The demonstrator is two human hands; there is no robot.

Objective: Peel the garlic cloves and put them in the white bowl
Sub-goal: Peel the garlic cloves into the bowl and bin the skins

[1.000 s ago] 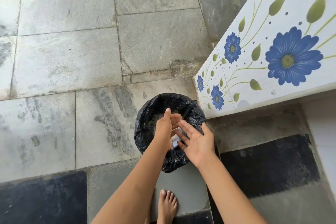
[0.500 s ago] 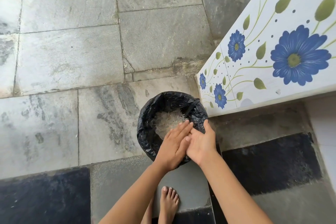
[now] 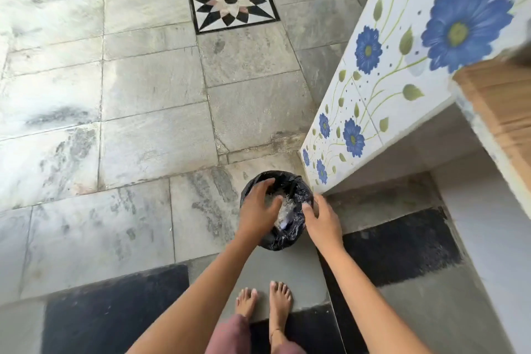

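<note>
Head view, hands: your left hand (image 3: 258, 210) and right hand (image 3: 323, 221) hover apart over the black-lined bin (image 3: 300, 191), fingers loose, holding nothing.
Bin contents: pale papery scraps (image 3: 283, 210) lie inside it.
Change: your hands touched each other half a second ago.

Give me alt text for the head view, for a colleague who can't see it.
The left hand and right hand are held open over a bin lined with a black bag, pale peel scraps inside. It stands on a grey stone floor beside a wall tiled with blue flowers.
</note>
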